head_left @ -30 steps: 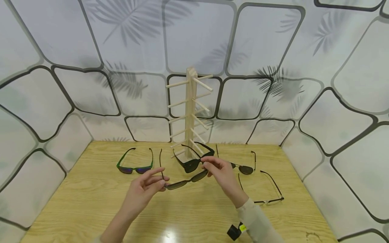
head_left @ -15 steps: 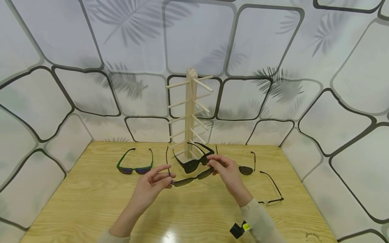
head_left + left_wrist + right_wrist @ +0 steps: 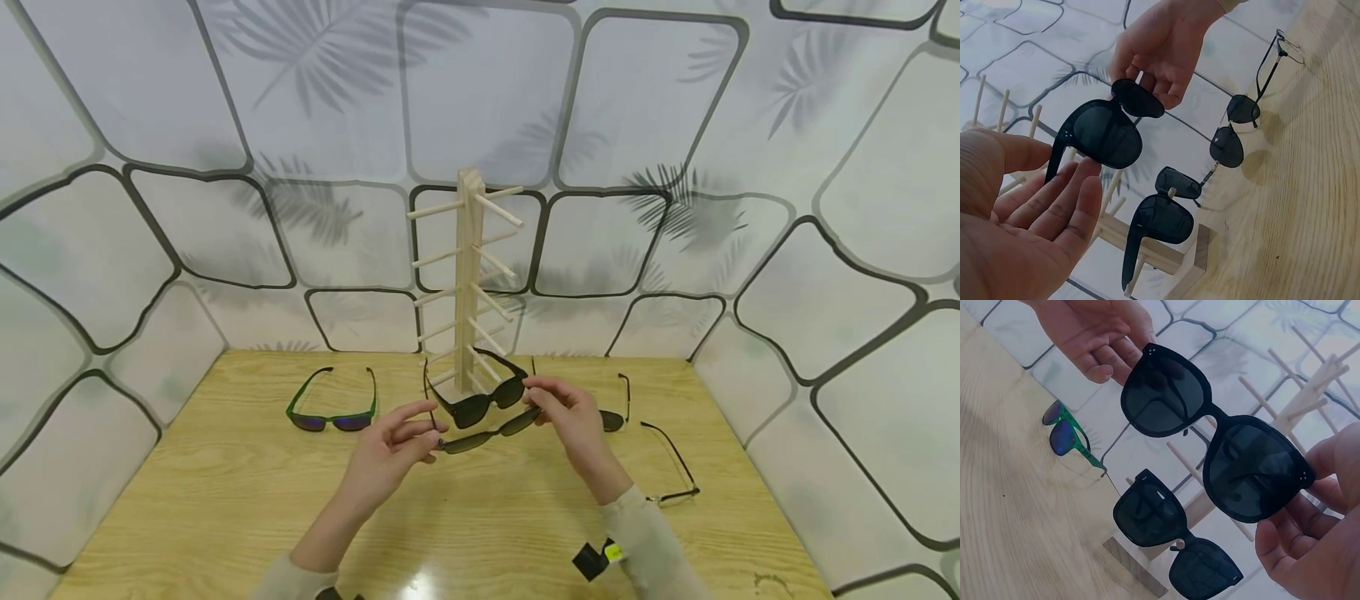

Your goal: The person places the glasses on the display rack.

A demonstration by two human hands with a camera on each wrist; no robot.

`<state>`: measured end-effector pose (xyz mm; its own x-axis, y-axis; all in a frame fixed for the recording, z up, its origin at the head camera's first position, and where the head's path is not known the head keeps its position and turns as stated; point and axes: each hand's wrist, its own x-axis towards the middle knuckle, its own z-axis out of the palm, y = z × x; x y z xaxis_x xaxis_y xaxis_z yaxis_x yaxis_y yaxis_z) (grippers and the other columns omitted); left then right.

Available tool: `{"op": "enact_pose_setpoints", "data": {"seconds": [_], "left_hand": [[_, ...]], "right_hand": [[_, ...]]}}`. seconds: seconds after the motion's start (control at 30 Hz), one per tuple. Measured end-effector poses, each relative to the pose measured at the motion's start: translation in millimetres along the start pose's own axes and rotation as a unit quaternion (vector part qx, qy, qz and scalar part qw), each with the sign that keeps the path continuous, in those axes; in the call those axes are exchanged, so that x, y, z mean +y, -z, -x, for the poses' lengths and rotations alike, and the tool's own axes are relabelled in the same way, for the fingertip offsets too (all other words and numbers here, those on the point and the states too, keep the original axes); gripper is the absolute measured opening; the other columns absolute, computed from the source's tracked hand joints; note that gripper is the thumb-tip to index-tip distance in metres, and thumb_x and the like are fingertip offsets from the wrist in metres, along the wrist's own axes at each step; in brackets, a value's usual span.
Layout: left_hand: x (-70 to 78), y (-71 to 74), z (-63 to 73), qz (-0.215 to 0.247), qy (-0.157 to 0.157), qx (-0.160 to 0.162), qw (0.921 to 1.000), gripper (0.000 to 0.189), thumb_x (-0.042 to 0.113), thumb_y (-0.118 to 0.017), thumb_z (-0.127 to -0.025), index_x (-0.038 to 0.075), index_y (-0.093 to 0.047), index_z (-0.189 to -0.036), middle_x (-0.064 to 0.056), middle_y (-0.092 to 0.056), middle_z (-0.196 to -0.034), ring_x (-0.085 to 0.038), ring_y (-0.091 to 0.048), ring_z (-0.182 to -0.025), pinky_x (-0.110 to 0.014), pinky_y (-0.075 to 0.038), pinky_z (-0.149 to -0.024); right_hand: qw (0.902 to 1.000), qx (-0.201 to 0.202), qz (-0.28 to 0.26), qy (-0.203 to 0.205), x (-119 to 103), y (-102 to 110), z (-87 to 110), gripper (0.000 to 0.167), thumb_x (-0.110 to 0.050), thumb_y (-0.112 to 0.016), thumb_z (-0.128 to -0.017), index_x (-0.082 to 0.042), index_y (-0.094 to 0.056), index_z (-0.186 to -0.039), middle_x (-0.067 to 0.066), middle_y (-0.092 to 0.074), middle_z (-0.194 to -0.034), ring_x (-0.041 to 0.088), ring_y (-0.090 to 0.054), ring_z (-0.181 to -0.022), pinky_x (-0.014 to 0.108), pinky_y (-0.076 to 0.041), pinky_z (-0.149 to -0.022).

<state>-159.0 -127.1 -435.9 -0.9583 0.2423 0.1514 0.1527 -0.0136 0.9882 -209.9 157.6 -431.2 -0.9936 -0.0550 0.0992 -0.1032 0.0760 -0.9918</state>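
Black-framed sunglasses with dark lenses (image 3: 1163, 397) hang between both hands, in front of the wooden display rack (image 3: 469, 275). My left hand (image 3: 393, 450) pinches them at the left hinge and temple. At the opposite hinge, the thumb and fingers of my right hand (image 3: 573, 425) hold the frame. A second pair of black sunglasses (image 3: 472, 410) sits on the rack's lowest pegs, just behind the held pair in the head view. Bare pegs (image 3: 495, 208) stick out higher up the post.
Green-framed sunglasses (image 3: 330, 421) lie on the table at left. To the right are dark aviator sunglasses (image 3: 612, 421), partly hidden by the right hand, and thin black-framed glasses (image 3: 678, 493). A small black item with a yellow tag (image 3: 592, 560) lies near the right sleeve. Patterned walls (image 3: 840, 317) enclose the table.
Both hands have carried the held sunglasses to the right and slightly away from me, nearer the rack. The grip looks the same. The sunglasses on the rack have stayed put.
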Motion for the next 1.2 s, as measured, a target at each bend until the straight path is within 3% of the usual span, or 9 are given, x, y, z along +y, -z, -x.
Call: {"op": "enact_pose_setpoints", "data": {"seconds": [0.43, 0.67, 0.9, 1.2], "left_hand": [[-2.6, -5.1, -9.5, 0.011, 0.02, -0.008, 0.9997, 0.059, 0.007, -0.073, -0.099, 0.003, -0.052, -0.154, -0.032, -0.066, -0.136, -0.007, -0.076, -0.101, -0.029, -0.064, -0.084], [-4.7, -5.6, -12.7, 0.006, 0.023, -0.015, 0.9996, 0.065, 0.009, -0.077, -0.097, 0.009, -0.05, -0.156, -0.028, -0.065, -0.14, -0.008, -0.076, -0.107, -0.028, -0.062, -0.089], [-5.7, -8.4, -18.2, -0.009, 0.014, 0.004, 0.9998, 0.064, 0.009, -0.076, -0.097, 0.011, -0.051, -0.156, -0.027, -0.066, -0.14, -0.009, -0.076, -0.108, -0.027, -0.063, -0.088], [-5.1, -12.6, -25.3, -0.042, 0.008, 0.05, 0.9978, 0.054, 0.014, -0.077, -0.098, 0.01, -0.06, -0.149, -0.023, -0.068, -0.138, -0.034, -0.074, -0.117, -0.032, -0.063, -0.09]], "right_hand": [[0.9997, 0.019, -0.01, -0.015, 2, 5, -7.6, 0.032, -0.012, -0.066, -0.105, 0.008, -0.068, -0.129, 0.001, -0.077, -0.098, 0.015, -0.072, -0.093, 0.029, -0.06, -0.084], [0.9998, 0.015, -0.003, -0.012, 4, 7, -14.7, 0.033, -0.014, -0.065, -0.105, 0.008, -0.068, -0.13, -0.011, -0.075, -0.091, 0.01, -0.069, -0.088, 0.027, -0.057, -0.076], [0.9997, 0.017, 0.004, -0.015, 6, 7, -21.7, 0.03, -0.016, -0.064, -0.106, 0.002, -0.07, -0.13, 0.0, -0.075, -0.1, 0.011, -0.067, -0.09, 0.03, -0.058, -0.077], [0.9994, 0.031, 0.012, -0.015, 3, 4, -34.6, 0.028, -0.015, -0.064, -0.106, -0.001, -0.073, -0.129, 0.0, -0.076, -0.099, 0.009, -0.068, -0.088, 0.027, -0.058, -0.075]]}}
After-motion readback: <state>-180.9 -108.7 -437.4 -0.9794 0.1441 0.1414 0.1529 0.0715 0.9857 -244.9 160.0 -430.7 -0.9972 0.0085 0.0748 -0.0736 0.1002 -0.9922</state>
